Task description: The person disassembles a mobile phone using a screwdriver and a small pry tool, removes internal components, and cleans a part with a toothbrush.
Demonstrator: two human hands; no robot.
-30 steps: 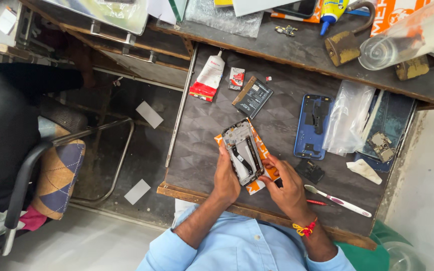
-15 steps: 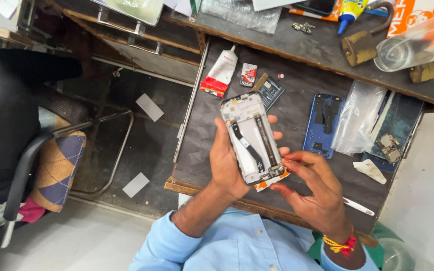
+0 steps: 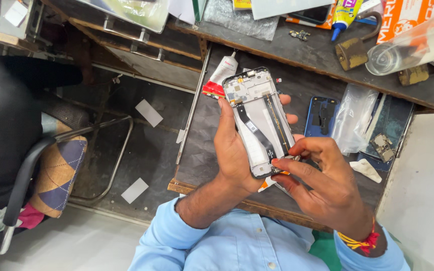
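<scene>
Left hand point(image 3: 234, 150) grips the opened phone frame point(image 3: 259, 120) upright; right hand point(image 3: 322, 178) pinches at its bottom edge over the workbench point(image 3: 202, 150).

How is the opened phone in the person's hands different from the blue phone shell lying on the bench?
The opened white phone frame is held up off the bench in the left hand, while the blue phone back shell lies flat on the dark bench, untouched. The white frame carries a black ribbon cable and boards; the blue shell looks nearly bare. The right hand touches only the white frame's lower end. Both are phone-shaped and disassembled.
</scene>
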